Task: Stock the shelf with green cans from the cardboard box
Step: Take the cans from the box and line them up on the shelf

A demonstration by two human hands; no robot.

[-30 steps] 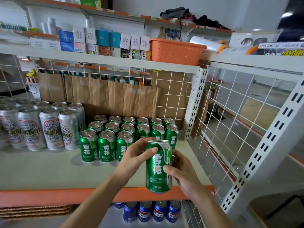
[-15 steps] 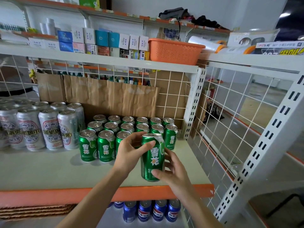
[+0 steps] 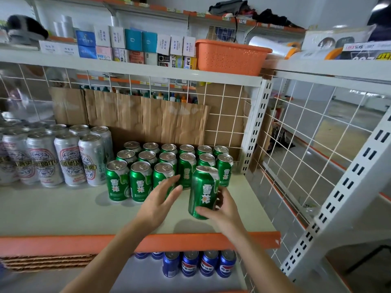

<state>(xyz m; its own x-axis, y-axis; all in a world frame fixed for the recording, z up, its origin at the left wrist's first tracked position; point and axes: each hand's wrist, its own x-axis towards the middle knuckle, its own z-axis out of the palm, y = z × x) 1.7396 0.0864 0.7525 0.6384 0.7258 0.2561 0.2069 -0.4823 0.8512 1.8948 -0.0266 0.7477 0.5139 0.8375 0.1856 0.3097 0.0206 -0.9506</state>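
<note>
We are gripping one green aluminium can [image 3: 203, 192] near its base with the right hand [image 3: 225, 210], over the pale shelf board [image 3: 63, 210], just in front of the standing rows of green cans [image 3: 138, 182]. The left hand [image 3: 159, 203] is hovering beside it, fingers straight, holding nothing.

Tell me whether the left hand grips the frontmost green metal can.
No: the left hand is open beside the green metal can, which only the right hand grips.
</note>
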